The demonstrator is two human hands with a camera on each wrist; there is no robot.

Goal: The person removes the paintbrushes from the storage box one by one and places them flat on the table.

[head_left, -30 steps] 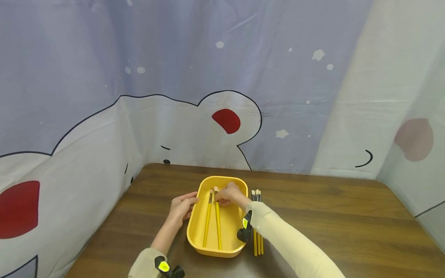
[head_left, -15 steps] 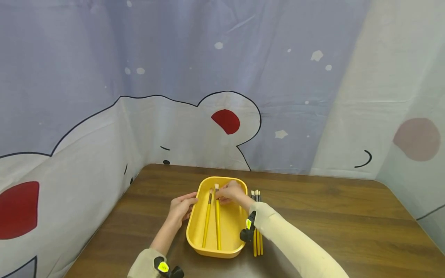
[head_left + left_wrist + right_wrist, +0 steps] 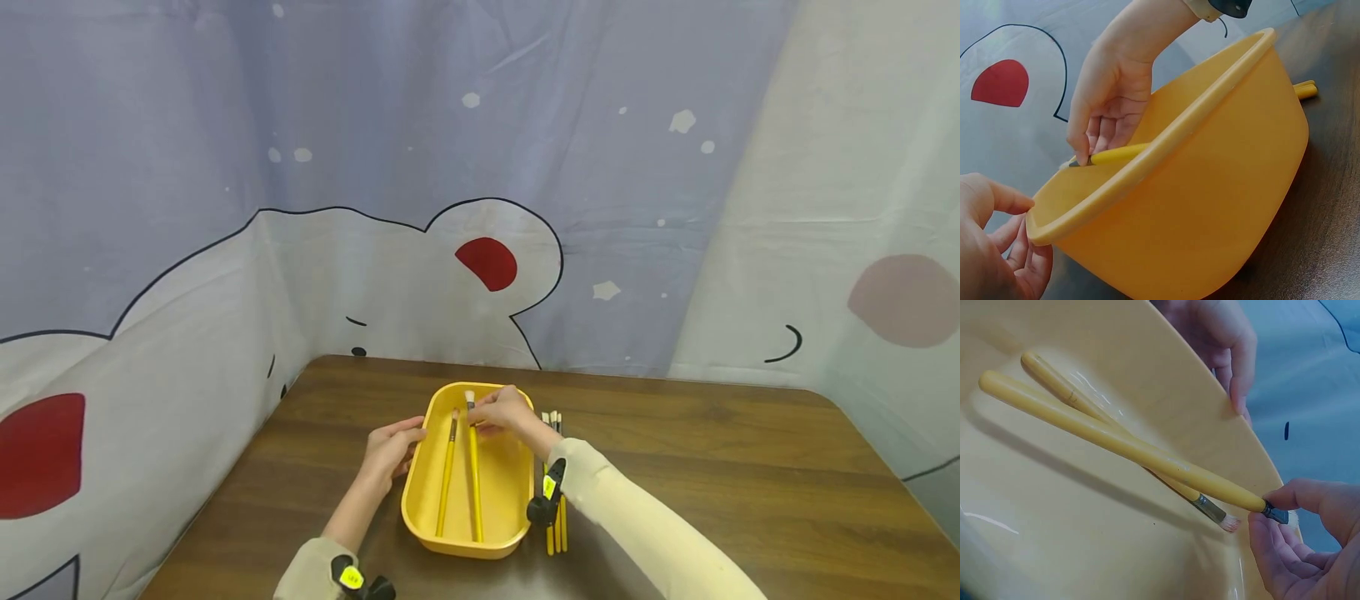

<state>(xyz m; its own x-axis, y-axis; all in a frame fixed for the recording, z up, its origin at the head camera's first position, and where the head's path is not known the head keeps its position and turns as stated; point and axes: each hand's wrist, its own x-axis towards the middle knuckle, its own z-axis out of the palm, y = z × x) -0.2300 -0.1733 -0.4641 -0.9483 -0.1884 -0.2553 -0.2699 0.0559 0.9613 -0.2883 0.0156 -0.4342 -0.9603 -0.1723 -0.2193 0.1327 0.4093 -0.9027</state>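
A yellow plastic basin (image 3: 468, 551) stands on the wooden table in the head view. My left hand (image 3: 386, 450) pinches its left rim, thumb on top and fingers against the outside, as the left wrist view shows. Inside the basin, my right hand (image 3: 506, 410) pinches a paintbrush (image 3: 1116, 447) by its dark ferrule, between thumb and fingers. This brush has a yellow handle and pale bristles, and its shadow falls apart from it on the basin floor. Under it in the right wrist view lies a second yellow paintbrush (image 3: 1054, 378) with pinkish bristles.
Several yellow-handled paintbrushes (image 3: 560, 529) lie side by side on the table (image 3: 712, 467), just right of the basin and partly hidden by the right sleeve. A patterned curtain (image 3: 405, 283) hangs behind the table's far edge.
My right hand has lifted slightly and shifted right with the paintbrush, whose bristle end now sits higher in the head view. My left hand has stayed on the rim.
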